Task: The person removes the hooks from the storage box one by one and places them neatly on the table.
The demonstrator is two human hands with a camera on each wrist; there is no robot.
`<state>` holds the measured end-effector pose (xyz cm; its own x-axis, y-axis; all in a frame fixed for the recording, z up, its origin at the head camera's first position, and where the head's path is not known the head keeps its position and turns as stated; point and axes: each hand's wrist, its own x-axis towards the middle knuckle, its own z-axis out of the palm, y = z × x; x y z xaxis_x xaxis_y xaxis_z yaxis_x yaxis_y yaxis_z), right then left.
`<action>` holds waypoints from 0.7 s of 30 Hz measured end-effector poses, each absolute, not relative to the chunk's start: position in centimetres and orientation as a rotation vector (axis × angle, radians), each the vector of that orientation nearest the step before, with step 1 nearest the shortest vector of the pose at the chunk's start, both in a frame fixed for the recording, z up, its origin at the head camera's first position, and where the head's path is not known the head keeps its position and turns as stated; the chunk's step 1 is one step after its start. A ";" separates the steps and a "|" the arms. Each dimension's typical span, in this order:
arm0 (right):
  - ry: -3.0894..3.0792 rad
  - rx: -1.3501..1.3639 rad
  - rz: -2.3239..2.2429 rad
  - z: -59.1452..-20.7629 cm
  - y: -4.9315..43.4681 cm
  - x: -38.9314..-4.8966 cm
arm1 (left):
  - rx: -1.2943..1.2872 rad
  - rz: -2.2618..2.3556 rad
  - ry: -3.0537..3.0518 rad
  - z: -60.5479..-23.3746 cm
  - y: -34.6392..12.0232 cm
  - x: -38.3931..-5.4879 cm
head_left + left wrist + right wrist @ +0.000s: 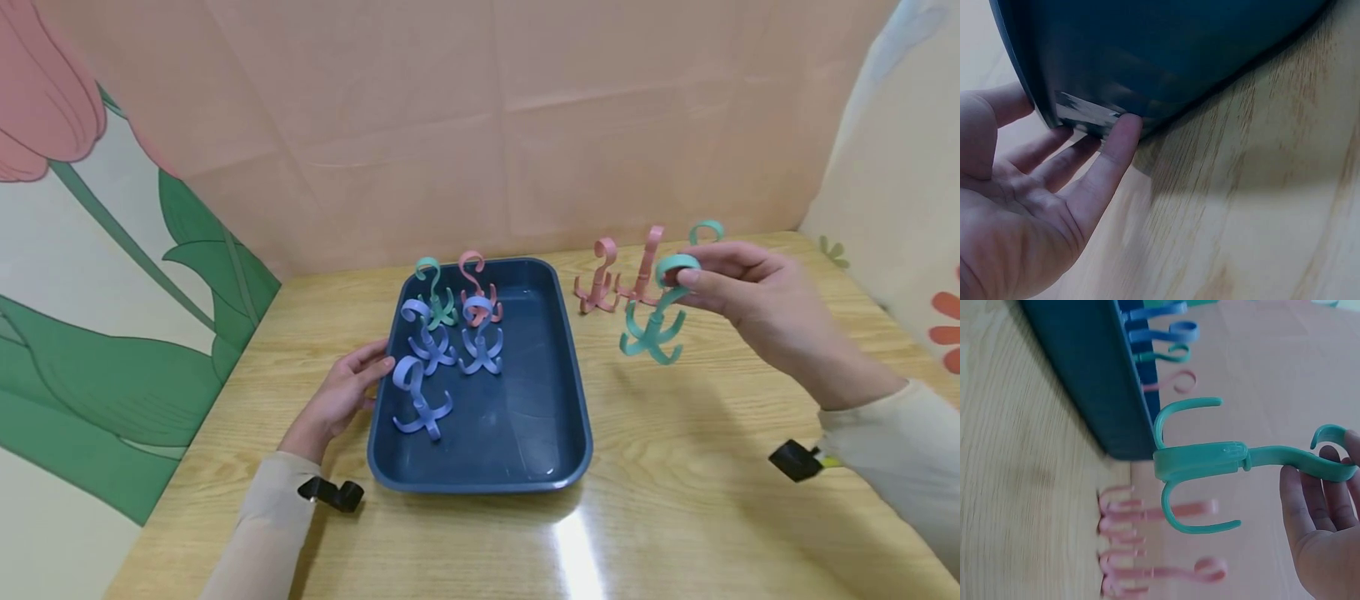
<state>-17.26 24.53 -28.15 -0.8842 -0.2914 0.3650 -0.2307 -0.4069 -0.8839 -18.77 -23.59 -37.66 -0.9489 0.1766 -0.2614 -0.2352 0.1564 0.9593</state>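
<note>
My right hand [765,308] pinches the curved top of a teal-green rotating hanger hook [652,337]. The hook hangs above the table, right of the tray, its prongs spread at the bottom. In the right wrist view, fingers and thumb meet around that curl. At the tray's left side, my left hand [345,392] holds the dark blue tray [480,486], thumb at the rim and fingertips against the outer wall. Inside the tray, toward its left, stand a green hook [437,308], a pink hook [480,302] and three periwinkle hooks [422,408].
Two pink hooks [597,287] stand on the wooden table [675,517] beyond the tray's right side. Another teal hook [706,227] is mostly hidden behind my right hand. A peach cloth [450,125] hangs along the back; a flower-patterned panel [97,350] stands at left.
</note>
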 end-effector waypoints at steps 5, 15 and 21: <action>1.719 -0.717 -2.542 -28.8 26.5 -17.5 | -0.060 1.848 2.124 -37.6 -23.5 -18.8; 1.770 -0.632 -2.591 -29.3 30.0 -17.8 | -0.041 1.866 2.111 -37.7 -23.6 -18.9; 1.779 -0.583 -2.647 -29.5 31.7 -17.9 | -0.031 1.872 2.107 -37.7 -23.7 -18.8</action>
<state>-17.94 31.75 -29.46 -0.9305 -0.1151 0.3477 -0.2785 -0.3945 -0.8757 -18.80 -23.70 -37.71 -0.9481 0.1947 -0.2514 -0.2266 0.1407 0.9638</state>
